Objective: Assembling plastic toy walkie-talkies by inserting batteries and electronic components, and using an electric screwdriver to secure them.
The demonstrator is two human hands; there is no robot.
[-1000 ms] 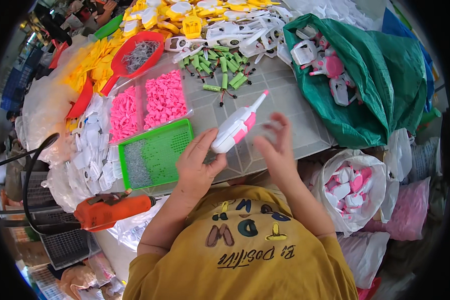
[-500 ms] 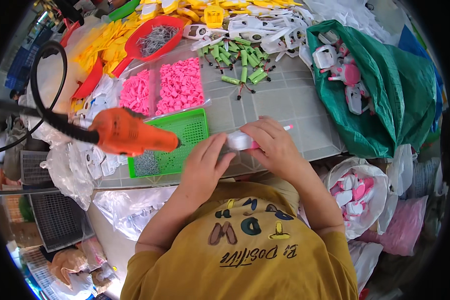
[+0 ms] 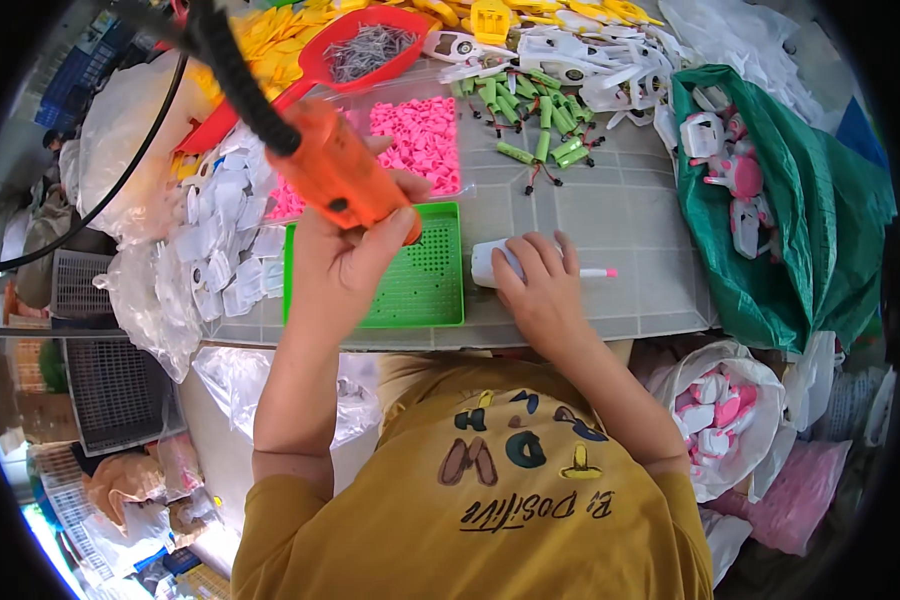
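My left hand [image 3: 342,268] is wrapped round an orange electric screwdriver [image 3: 335,165] hanging on a black coiled cord. The tool's tip points down over a green perforated tray [image 3: 458,262]. To the right of that tray, my right hand [image 3: 544,292] is closed over a white plastic device [image 3: 484,264] lying on the table. A thin white stem with a pink tip [image 3: 611,272] sticks out past its fingers. My left arm hides the tray's left part and whatever lies there.
Behind the tray lie pink plastic pieces [image 3: 420,140], a red scoop of screws [image 3: 410,72] and green battery packs [image 3: 545,128]. White parts [image 3: 235,215] are heaped left. At right stand a green sack [image 3: 800,220] and a white bag [image 3: 715,480] of pink-and-white devices.
My left hand has left the white device, moved up and left, and taken hold of the screwdriver, which is now more upright. My right hand keeps the device, now down on the table.
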